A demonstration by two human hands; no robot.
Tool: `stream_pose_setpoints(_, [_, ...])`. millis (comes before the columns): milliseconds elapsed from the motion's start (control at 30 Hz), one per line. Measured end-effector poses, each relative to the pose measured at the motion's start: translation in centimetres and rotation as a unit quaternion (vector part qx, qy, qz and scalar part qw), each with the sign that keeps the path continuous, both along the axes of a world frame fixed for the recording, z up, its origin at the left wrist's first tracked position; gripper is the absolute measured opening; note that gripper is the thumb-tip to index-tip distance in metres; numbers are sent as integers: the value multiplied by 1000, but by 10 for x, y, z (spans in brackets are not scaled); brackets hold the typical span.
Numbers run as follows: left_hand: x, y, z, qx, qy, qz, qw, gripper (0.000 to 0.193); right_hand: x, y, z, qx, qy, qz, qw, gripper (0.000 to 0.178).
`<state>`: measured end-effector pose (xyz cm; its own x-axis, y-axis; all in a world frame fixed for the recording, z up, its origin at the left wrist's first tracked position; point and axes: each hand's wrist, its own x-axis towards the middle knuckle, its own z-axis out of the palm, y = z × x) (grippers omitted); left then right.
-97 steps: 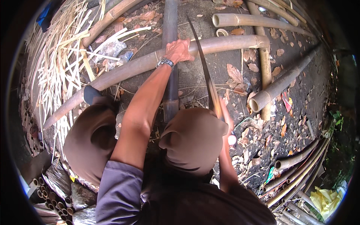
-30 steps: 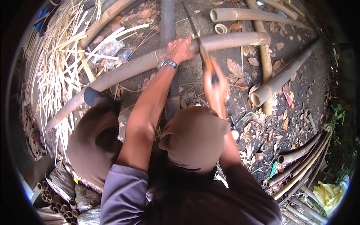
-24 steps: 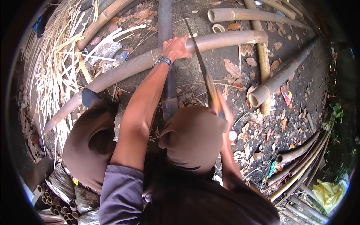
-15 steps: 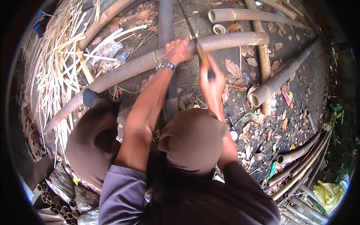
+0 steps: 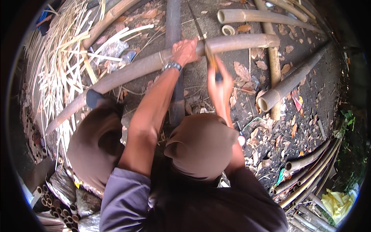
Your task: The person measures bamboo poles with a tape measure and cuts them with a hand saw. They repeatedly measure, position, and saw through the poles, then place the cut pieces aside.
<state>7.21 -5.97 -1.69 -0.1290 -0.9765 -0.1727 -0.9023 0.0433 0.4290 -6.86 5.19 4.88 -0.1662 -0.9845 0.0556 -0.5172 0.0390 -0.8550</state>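
Observation:
A long bamboo pole (image 5: 135, 69) lies slantwise across the ground ahead of me. My left hand (image 5: 185, 52), with a metal-banded watch at the wrist, is closed over the pole and presses on it. Just right of that hand, a handsaw (image 5: 198, 26) with a long dark blade crosses the pole. My right hand (image 5: 220, 83) is wrapped round the saw's yellow-and-black handle and is blurred by motion. How deep the blade sits in the bamboo I cannot tell. My dark-shod left foot (image 5: 92, 98) rests against the pole's left part.
A dark beam (image 5: 173, 23) and a bamboo support (image 5: 275, 73) pass under the pole. Cut bamboo tubes (image 5: 280, 92) lie to the right, with a bamboo ring (image 5: 228, 30) beyond. Pale bamboo strips (image 5: 58, 73) spread at left. Bundled poles (image 5: 307, 160) lie lower right. Dry leaves litter the soil.
The whole view has shifted slightly to the right. Both hands keep their grips, and the saw stays across the pole at about the same spot.

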Motion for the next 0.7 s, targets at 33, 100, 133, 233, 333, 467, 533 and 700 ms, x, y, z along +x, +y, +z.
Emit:
stream_pose_setpoints(33, [0,-1,3,11,-2,-2,1000,63,11,-25,6,6,-8,-3,1000,40])
stream_pose_setpoints(100, [-4,-5,8,31,-2,-10,999,63,1,-11,-7,-37,-2,5,999,39])
stream_pose_setpoints(133, [6,-1,6,57,-1,5,998,65,-4,16,-13,-11,-19,9,1000,40])
stream_pose_setpoints(233, [20,-5,5,53,0,1,999,68,-66,157,6,75,-39,39,996,43])
stream_pose_setpoints(333, [26,-4,1,53,16,18,998,71,-81,200,30,29,32,59,997,45])
stream_pose_setpoints(467, [8,-6,1,-8,2,9,1000,66,-15,37,-27,-74,6,17,997,41])
stream_pose_setpoints(533, [-5,-2,0,-13,-1,8,1000,64,1,-15,-9,-14,-1,3,1000,41])
stream_pose_setpoints(700, [21,-6,-2,78,16,3,997,80,-43,115,-7,41,-39,27,998,42])
